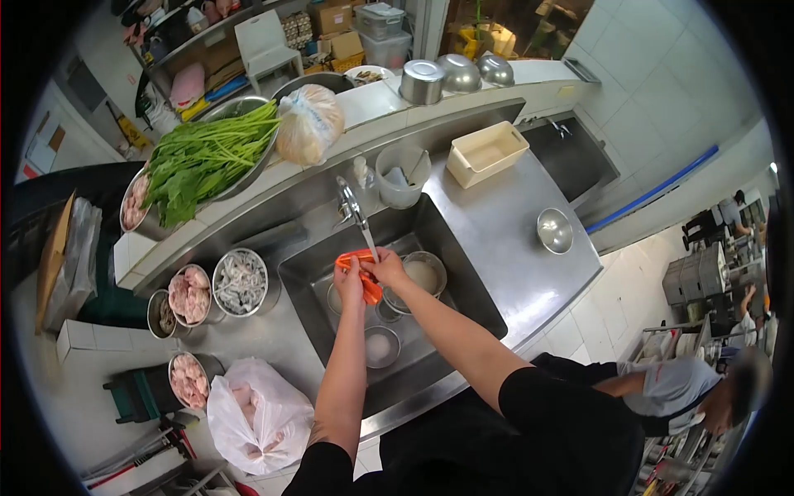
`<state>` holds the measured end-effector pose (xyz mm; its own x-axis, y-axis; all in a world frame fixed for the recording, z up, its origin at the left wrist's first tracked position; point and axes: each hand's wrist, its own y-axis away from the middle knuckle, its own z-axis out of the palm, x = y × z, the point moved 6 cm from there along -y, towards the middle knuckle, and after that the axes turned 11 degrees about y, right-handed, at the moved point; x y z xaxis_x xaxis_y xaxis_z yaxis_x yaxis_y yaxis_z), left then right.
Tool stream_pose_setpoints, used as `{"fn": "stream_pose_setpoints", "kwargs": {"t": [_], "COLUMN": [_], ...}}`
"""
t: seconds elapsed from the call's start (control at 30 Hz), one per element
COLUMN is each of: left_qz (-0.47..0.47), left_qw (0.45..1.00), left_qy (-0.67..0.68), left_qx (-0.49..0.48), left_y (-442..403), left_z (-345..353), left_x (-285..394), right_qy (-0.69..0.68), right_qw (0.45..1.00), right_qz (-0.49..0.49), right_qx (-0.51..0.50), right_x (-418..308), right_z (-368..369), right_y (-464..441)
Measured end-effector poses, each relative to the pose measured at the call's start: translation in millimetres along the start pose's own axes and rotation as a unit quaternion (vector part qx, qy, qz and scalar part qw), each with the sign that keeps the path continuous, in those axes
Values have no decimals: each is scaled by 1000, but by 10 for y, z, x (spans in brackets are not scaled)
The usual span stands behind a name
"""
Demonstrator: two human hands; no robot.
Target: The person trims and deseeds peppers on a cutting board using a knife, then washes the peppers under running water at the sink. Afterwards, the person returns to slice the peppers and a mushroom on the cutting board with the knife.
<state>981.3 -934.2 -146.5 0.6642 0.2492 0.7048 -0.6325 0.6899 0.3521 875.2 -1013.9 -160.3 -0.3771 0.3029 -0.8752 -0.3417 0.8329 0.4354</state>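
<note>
Over the sink (pixel 467 285), both my hands are closed on a bright orange, glossy thing (pixel 370 292) with loose folds or strips; its kind I cannot make out. My left hand (pixel 351 281) grips its left side, and my right hand (pixel 387 268) pinches it at the upper right. Just above them is the faucet (pixel 351 202), with a pale stream reaching down beside my right hand. Below, a metal bowl with cloudy liquid (pixel 426 273) stands in the sink, partly hidden by my right hand and forearm. A smaller round bowl (pixel 381 347) sits nearer to me.
Left of the sink stand metal containers of pale meat (pixel 189 295) and greyish pieces (pixel 240 283). A white bag (pixel 260 417) lies at front left. Leafy greens (pixel 207 157) fill a bowl on the ledge. Rightward are a cream bin (pixel 488 154), a metal bowl (pixel 555 231) and another person (pixel 674 388).
</note>
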Motion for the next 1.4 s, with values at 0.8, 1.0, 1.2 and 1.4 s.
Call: {"fn": "stream_pose_setpoints", "kwargs": {"t": [0.8, 1.0, 1.2, 1.4], "left_qz": [9, -19, 13, -107], "left_qw": [993, 966, 943, 930], "left_qy": [-119, -250, -290, -262], "left_qx": [-2, -60, -163, -237], "left_y": [54, 92, 18, 142], "left_z": [-162, -75, -2, 194], "left_x": [209, 245, 238, 194], "right_qy": [-17, -4, -14, 67], "right_qw": [980, 991, 988, 980], "right_qz": [-192, -53, -97, -183], "right_qx": [57, -124, -123, -44], "right_x": [258, -276, -374, -138], "right_z": [-98, -150, -229, -275], "right_y": [-367, 29, 80, -223]}}
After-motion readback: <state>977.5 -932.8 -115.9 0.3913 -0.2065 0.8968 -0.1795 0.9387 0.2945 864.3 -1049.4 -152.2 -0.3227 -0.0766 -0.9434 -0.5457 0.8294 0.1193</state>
